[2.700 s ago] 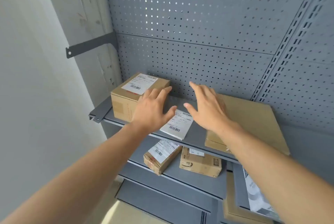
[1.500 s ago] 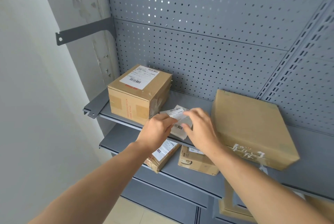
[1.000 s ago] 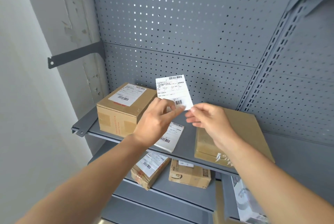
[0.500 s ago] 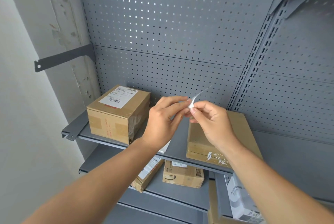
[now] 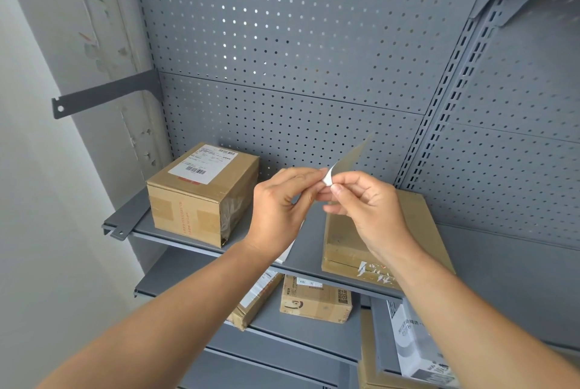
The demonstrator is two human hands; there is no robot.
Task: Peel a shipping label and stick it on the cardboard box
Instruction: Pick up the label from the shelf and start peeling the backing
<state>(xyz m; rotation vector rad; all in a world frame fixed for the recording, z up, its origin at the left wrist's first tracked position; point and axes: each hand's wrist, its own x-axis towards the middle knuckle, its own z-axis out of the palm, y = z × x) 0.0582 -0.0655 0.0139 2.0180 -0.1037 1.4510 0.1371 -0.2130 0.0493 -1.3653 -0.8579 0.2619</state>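
Observation:
Both hands pinch one shipping label (image 5: 346,162) in the air above the grey shelf (image 5: 309,250). The label is seen nearly edge-on, its grey back toward me, with a white corner curled between the fingertips. My left hand (image 5: 279,209) grips that corner from the left and my right hand (image 5: 365,206) from the right. A flat cardboard box (image 5: 417,231) with no label on top lies on the shelf under my right hand. A taller cardboard box (image 5: 204,197) with a white label on top stands at the shelf's left end. Another label sheet (image 5: 287,252) lies on the shelf, mostly hidden by my left wrist.
A grey pegboard wall (image 5: 298,59) backs the shelf. On a lower shelf lie two small parcels (image 5: 315,299) and a white package (image 5: 417,348) at the right. A bare metal bracket (image 5: 103,96) juts out at upper left beside a white wall.
I picked a label off the shelf, raised it with its printed side toward me, then turned it edge-on. Both hands now pinch its lower corner, which has curled.

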